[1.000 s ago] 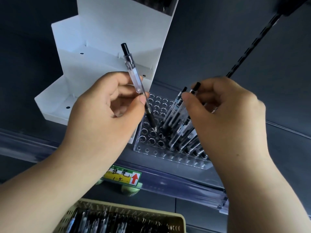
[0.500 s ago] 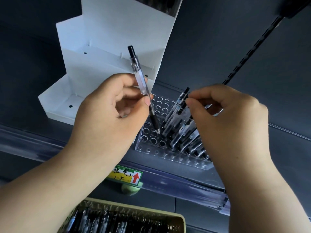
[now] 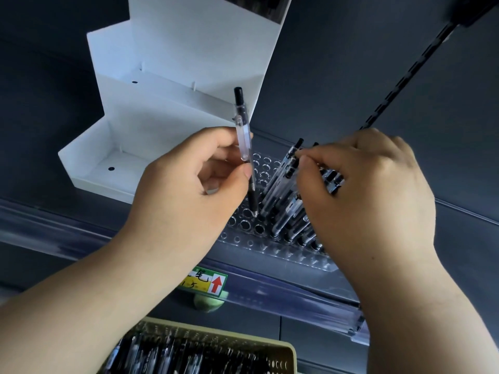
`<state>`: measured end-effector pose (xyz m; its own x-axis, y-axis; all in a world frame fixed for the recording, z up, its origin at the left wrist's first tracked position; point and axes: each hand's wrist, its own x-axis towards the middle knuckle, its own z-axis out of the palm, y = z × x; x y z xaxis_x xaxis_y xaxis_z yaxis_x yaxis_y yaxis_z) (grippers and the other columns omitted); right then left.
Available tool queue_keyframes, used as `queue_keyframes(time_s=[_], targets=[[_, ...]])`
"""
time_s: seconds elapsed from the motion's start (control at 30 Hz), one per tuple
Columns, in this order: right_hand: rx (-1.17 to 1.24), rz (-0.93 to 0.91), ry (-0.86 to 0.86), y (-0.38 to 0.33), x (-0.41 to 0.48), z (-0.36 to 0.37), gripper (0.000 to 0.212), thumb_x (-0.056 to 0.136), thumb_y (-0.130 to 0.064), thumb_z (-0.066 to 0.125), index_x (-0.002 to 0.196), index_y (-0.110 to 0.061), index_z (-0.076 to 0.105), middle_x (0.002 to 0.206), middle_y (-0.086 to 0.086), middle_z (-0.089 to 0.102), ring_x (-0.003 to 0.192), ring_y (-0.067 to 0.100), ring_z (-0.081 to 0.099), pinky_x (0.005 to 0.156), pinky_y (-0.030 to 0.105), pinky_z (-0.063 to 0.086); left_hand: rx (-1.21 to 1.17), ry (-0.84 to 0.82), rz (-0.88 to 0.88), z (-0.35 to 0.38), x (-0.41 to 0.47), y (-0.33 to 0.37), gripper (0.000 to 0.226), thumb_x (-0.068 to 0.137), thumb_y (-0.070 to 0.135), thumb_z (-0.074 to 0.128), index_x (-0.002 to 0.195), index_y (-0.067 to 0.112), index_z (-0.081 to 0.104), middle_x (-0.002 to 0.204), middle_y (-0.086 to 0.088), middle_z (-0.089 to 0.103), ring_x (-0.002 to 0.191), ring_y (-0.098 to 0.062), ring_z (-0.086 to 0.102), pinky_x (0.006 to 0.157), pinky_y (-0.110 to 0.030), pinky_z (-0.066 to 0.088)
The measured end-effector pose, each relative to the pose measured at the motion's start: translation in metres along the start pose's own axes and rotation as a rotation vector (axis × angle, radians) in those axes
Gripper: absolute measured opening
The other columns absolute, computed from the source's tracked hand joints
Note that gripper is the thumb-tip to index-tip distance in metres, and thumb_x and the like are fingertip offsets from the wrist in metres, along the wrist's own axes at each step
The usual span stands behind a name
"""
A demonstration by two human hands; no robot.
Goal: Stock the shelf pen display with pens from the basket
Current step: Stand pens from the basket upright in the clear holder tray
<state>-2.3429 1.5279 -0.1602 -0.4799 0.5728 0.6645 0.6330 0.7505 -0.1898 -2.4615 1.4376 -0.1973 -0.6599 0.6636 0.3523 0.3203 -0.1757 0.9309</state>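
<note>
Nearest, at the bottom centre of the frame, the yellow basket (image 3: 286, 353) holds a heap of loose pens (image 3: 175, 356). Both bare forearms rise from the lower corners over it. Just past the basket runs the clear shelf rail (image 3: 291, 298), with a yellow-and-green price label (image 3: 208, 282) bearing a red arrow clipped to it. Left of centre, the left hand (image 3: 189, 190) is curled, its thumb and forefinger pinching a clear-barrelled black pen (image 3: 243, 141) at mid-barrel; the pen stands almost upright, clicker end up, its tip just at one of the holes of the clear pen display (image 3: 249, 226). Right of centre, the right hand (image 3: 370, 195) is arched palm-down over the row of standing pens (image 3: 280, 190) that lean in the display's right half, its thumb and forefinger closed together on the top of one of them, the other fingers curled over the rest. Behind, at upper left, stands a white stepped stand (image 3: 162, 117). A slotted black upright (image 3: 405, 66) slants across the upper right.
</note>
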Motion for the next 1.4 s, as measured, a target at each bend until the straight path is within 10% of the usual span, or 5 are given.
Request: queue_keyframes(time_s=[1.2,1.4], targets=[[0.171,0.033,-0.054,0.004,-0.002,-0.015,0.022,0.084,-0.027,0.050,0.078,-0.021,0.071,0.075,-0.002,0.064,0.072,0.023,0.056,0.059,0.035,0.050,0.532,-0.359,0.065,0.015,0.000,-0.026,0.016,0.080,0.023,0.071,0.087,0.031,0.060,0.081,0.016,0.064,0.076,0.007,0.057,0.072,0.000,0.039],[0.131,-0.028,-0.063,-0.009,-0.011,-0.026,0.024,0.084,-0.025,0.049,0.078,-0.019,0.071,0.076,0.001,0.065,0.077,0.024,0.058,0.060,0.037,0.051,0.576,-0.298,0.205,0.003,-0.010,-0.019,0.017,0.081,0.017,0.069,0.098,0.019,0.066,0.084,0.008,0.065,0.075,-0.008,0.062,0.070,-0.023,0.052]])
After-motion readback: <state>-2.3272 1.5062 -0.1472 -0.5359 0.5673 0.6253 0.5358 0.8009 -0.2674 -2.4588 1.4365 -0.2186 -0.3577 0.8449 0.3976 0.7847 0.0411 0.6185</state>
